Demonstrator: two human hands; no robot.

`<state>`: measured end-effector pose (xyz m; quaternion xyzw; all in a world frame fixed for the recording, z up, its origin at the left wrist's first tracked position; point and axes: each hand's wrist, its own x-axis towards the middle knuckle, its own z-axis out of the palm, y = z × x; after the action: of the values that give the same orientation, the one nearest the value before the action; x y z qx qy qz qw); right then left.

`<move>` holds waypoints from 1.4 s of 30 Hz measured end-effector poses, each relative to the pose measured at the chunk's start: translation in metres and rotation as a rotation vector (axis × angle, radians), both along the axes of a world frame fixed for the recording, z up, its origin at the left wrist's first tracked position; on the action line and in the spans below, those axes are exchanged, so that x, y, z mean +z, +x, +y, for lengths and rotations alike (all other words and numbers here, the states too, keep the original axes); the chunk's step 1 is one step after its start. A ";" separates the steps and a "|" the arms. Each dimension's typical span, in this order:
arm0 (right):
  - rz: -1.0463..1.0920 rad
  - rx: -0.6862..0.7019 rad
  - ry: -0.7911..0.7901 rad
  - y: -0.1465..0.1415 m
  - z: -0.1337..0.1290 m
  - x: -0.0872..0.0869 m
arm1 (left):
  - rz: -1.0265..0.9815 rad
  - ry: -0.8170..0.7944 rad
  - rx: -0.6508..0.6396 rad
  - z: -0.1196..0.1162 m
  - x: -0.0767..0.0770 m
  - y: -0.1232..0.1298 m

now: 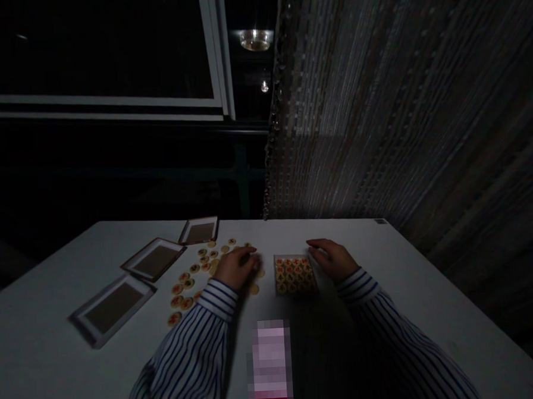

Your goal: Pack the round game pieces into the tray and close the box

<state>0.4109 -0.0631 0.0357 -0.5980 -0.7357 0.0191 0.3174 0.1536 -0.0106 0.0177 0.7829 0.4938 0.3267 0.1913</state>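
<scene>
Round Chinese chess pieces (189,283) with red or dark characters lie loose on the white table, some of them blank side up. My left hand (235,268) is over the right side of this spread. Its thumb and forefinger are apart, with nothing visible between them; the fingertips are slightly blurred. To its right stands a small box (276,285) filled with rows of pieces, red characters at the back and dark ones in front. Beside the box's right edge is my right hand (335,259), thumb and fingers parted and holding nothing; whether it touches the box, I cannot tell.
Three shallow frame-like trays or lids lie at the left: a near one (86,333), a middle one (139,272) and a far one (183,232). Beyond the white table (35,319) hangs a string curtain (355,99), beside a dark window (216,47). The light is dim.
</scene>
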 end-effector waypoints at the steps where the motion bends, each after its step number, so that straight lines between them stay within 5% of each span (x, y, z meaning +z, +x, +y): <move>1: 0.007 -0.002 0.002 -0.004 0.002 0.004 | -0.002 -0.002 0.003 0.005 0.002 0.000; 14: -0.063 0.070 -0.095 -0.023 0.029 0.005 | 0.227 -0.031 -0.162 0.047 -0.017 0.008; 42: -0.280 0.153 -0.196 -0.026 0.050 -0.013 | 0.437 -0.017 -0.224 0.048 -0.033 0.012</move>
<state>0.3850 -0.0128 0.0223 -0.5650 -0.8107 0.0314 0.1499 0.1654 0.0379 -0.0152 0.8833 0.4361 0.1220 0.1213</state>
